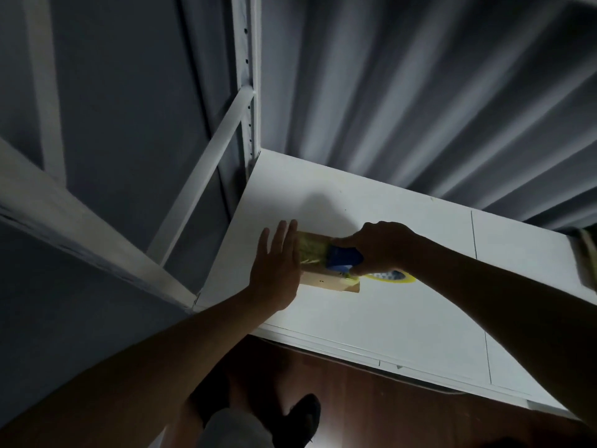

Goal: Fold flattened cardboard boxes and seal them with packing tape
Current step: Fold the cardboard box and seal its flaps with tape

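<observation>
White shelf board (403, 305) fills the middle of the view, with grey pleated curtain (420, 101) hanging behind it and a white metal rack frame (248, 76) rising at its far left corner. Dark wooden floor (371, 392) shows below the board's near edge, along with a black shoe (300, 415).

A small brown box (326, 279) sits on the board near its left side. The left hand (277, 266) lies flat against the box's left end, fingers straight and together. The right hand (378, 247) is curled around a blue tape dispenser (344, 258) pressed on top of the box, its yellowish tape roll (392, 277) sticking out to the right just above the board. Yellowish tape (311, 252) covers the box top left of the dispenser. No writing can be read on the box or dispenser.
</observation>
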